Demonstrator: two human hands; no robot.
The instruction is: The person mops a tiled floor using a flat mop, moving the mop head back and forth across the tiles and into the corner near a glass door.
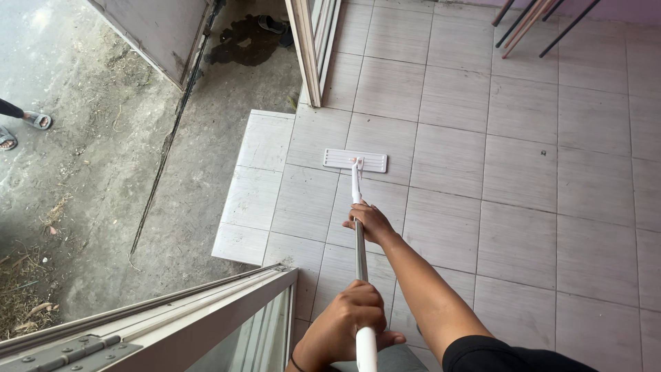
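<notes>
I hold a flat mop with both hands. Its white rectangular head (355,160) lies flat on the light grey tiled floor (523,172), near the doorway. The metal pole (360,256) runs from the head back toward me. My right hand (368,222) is shut around the pole about halfway along, arm stretched out from a black sleeve. My left hand (348,320) is shut on the white upper end of the pole, close to my body.
A tiled step (251,186) leads down to rough concrete ground (89,186) on the left. A glass door with a metal frame (206,324) stands open at bottom left, another door frame (313,48) at top. Another person's sandalled feet (27,122) are at far left. Several poles (530,21) lean at top right.
</notes>
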